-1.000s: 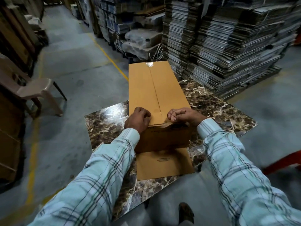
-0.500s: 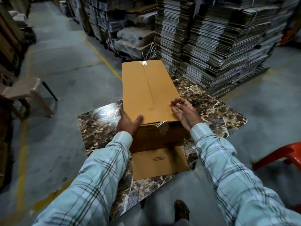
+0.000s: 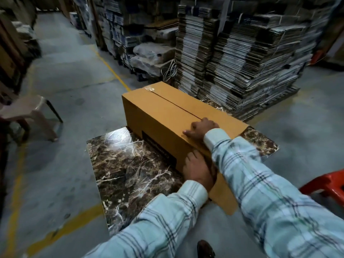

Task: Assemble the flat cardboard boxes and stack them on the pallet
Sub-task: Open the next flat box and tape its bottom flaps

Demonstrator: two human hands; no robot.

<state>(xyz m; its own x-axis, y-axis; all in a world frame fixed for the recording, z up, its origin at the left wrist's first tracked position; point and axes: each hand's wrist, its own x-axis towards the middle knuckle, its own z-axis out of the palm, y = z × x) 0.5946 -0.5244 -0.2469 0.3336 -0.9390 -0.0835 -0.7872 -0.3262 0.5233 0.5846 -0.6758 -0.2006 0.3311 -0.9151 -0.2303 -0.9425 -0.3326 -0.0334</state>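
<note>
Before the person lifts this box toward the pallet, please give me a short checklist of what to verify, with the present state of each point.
1. Top seam of the cardboard box closed: ok, the flaps meet along the middle line.
2. Tape at the far end: ok, a clear strip shows there.
3. Tape at the near end: cannot tell, the sleeves hide it.
4. Right hand on the box: ok, it rests on the top near edge.
5. Left hand on the box: ok, it presses the side panel low down.
6. Near bottom flap folded in: not ok, it lies out flat on the marble board.
</note>
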